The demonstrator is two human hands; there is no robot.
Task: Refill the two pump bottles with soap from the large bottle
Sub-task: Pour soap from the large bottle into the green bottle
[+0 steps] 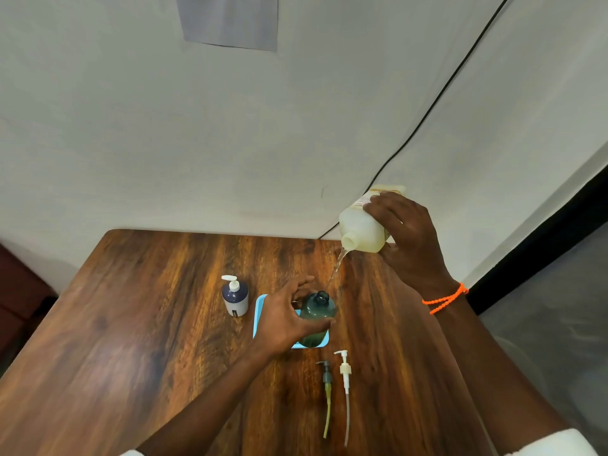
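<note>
head view, soap transfer in progress: on the wooden counter [138, 324] the right hand [411, 238], grip clenched round the large bottle [363, 230], tilts it so a thin stream of soap [337, 268] falls toward the open neck of the green bottle [316, 315], which stands on a blue tray [260, 311] steadied in the grasp of the left hand [284, 319]. a slow, steady tilt with the spout lowered nearer the neck should keep the stream from missing. the navy pump bottle [235, 297] stands capped just left of the tray; two removed pumps, the grey pump [326, 383] and the white pump [344, 376], lie near the viewer. fill level in the green bottle is hard to read; the left hand hides much of the tray.
</note>
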